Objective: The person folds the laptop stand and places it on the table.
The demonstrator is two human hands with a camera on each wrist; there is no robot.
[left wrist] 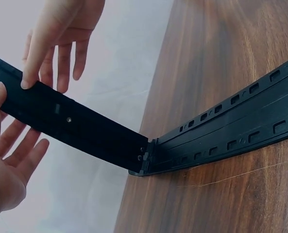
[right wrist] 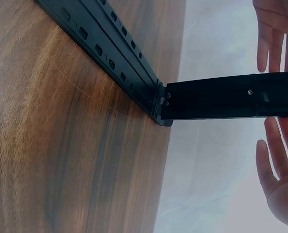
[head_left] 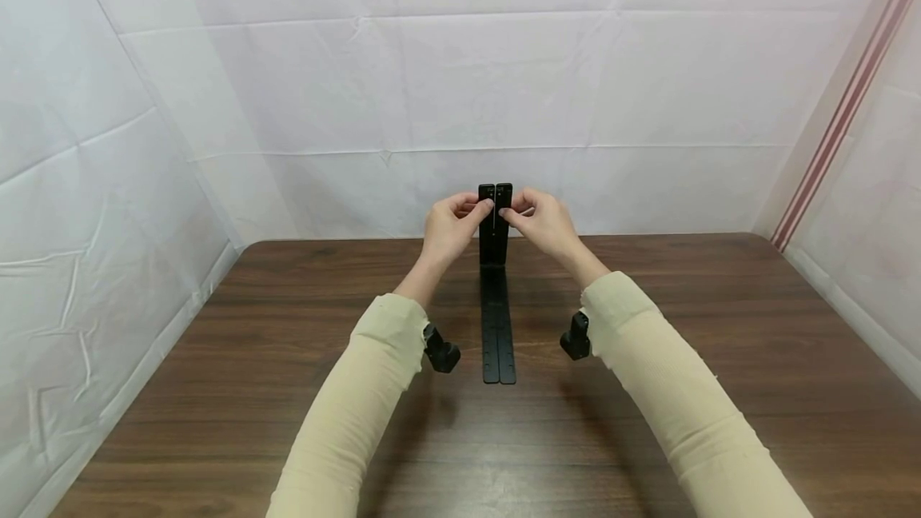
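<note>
The upright arm of a black hinged bracket is pinched near its top between thumb and fingers of the left hand on one side and of the right hand on the other. The bracket's lower arm is laid flat along the brown wooden table, at its middle, with the hinge at the far end. White sheeting is hung behind and beside the table.

Dark wood-grain tabletop, glossy, pale glare patch near the front edge. White creased sheeting hangs behind it and on both sides, fold lines showing. Pink-and-white striped strip runs diagonally down the right corner to the tabletop's far edge.
</note>
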